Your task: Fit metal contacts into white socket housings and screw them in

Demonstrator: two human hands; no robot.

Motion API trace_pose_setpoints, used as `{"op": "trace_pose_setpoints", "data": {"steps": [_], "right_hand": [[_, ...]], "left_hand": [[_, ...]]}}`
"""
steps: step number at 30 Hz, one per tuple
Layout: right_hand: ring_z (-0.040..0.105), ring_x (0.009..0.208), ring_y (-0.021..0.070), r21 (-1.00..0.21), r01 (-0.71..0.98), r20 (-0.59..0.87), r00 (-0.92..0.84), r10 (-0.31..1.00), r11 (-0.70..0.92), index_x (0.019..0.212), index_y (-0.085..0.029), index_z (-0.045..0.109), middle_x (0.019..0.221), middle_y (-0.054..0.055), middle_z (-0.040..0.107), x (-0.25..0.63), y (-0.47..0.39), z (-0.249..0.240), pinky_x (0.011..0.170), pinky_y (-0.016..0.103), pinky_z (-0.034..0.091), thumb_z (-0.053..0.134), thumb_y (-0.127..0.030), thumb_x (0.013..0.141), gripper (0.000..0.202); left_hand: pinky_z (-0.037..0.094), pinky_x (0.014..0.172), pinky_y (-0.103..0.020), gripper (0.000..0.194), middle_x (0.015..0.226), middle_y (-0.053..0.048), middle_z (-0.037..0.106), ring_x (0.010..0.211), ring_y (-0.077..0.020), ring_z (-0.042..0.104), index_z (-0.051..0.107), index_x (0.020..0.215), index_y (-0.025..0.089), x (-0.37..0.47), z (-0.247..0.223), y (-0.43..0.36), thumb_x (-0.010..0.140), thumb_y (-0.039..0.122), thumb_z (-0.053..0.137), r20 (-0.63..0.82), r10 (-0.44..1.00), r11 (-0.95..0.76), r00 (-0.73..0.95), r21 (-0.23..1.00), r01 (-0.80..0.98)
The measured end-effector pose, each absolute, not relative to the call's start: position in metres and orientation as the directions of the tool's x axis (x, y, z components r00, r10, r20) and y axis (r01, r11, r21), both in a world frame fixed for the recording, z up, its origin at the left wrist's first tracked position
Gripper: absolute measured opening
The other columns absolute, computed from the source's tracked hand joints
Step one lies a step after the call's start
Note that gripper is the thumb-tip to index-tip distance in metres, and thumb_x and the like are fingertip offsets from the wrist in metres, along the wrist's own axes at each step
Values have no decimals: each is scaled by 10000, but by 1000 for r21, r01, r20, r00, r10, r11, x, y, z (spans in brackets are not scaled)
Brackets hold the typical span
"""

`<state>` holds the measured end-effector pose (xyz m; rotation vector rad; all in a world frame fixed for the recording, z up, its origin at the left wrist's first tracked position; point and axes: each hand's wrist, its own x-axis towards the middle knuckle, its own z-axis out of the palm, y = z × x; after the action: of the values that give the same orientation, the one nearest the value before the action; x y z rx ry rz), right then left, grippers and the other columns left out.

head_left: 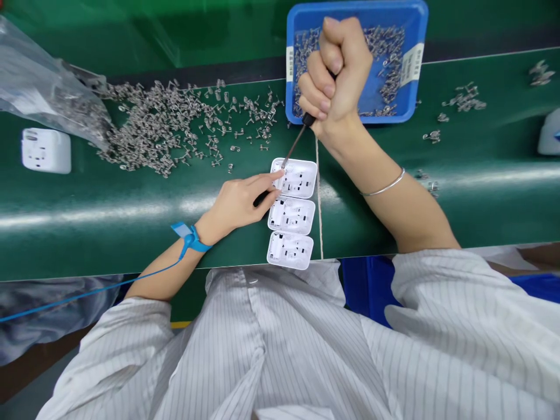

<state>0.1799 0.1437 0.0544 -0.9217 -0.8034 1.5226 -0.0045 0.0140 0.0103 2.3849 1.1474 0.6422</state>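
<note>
My right hand (339,73) is wrapped in a fist round a screwdriver (295,144), its black handle mostly hidden in the fingers. The thin shaft slants down to the upper left corner of a white plastic housing (300,178). My left hand (245,201) grips that housing at its left side, the index fingertip close to the screwdriver's tip. Below it, a second housing (292,216) and a third housing (290,251) lie in a column, open side up, with small dark slots inside.
Loose metal springs (164,122) spread left of the housings, beside a clear plastic bag (48,87). Behind my right hand stands a blue bin (371,105) with more springs. A white casing (46,151) sits far left. A few springs (467,98) lie at right.
</note>
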Motion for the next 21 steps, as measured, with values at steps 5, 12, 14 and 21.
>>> {"op": "trace_pose_setpoints", "data": {"steps": [5, 12, 14, 21], "right_hand": [[23, 427, 110, -797, -574, -197, -47, 979, -188, 621, -235, 93, 440, -82, 99, 179, 155, 39, 418, 295, 18, 243, -386, 1100, 524], [24, 445, 119, -790, -576, -254, -6, 967, -211, 672, -233, 75, 437, -96, 85, 179, 160, 35, 431, 299, 8, 169, -453, 1114, 503], [35, 424, 113, -813, -558, -211, 19, 977, -165, 653, -234, 99, 435, -95, 94, 179, 156, 39, 416, 294, 19, 211, -398, 1114, 502], [167, 293, 90, -829, -549, 144, -24, 989, 107, 504, -261, 228, 392, -79, 182, 173, 126, 61, 336, 279, 91, 305, -171, 1034, 543]], "left_hand": [[568, 757, -263, 364, 1092, -52, 780, 942, -193, 763, 678, 1302, 164, -6, 9, 14, 1030, 338, 510, 198, 813, -556, 547, 539, 632], [573, 760, -259, 272, 1216, -51, 745, 960, -187, 764, 709, 1171, 155, -6, 7, 15, 1022, 299, 532, 259, 787, -599, 561, 539, 592], [566, 743, -251, 211, 1269, -50, 722, 962, -181, 761, 711, 1025, 153, -6, 6, 15, 1018, 277, 540, 286, 771, -620, 569, 540, 569], [478, 594, -240, 227, 1317, -84, 680, 1026, -195, 716, 642, 911, 162, -6, 6, 17, 1017, 327, 529, 292, 746, -657, 598, 465, 593]]}}
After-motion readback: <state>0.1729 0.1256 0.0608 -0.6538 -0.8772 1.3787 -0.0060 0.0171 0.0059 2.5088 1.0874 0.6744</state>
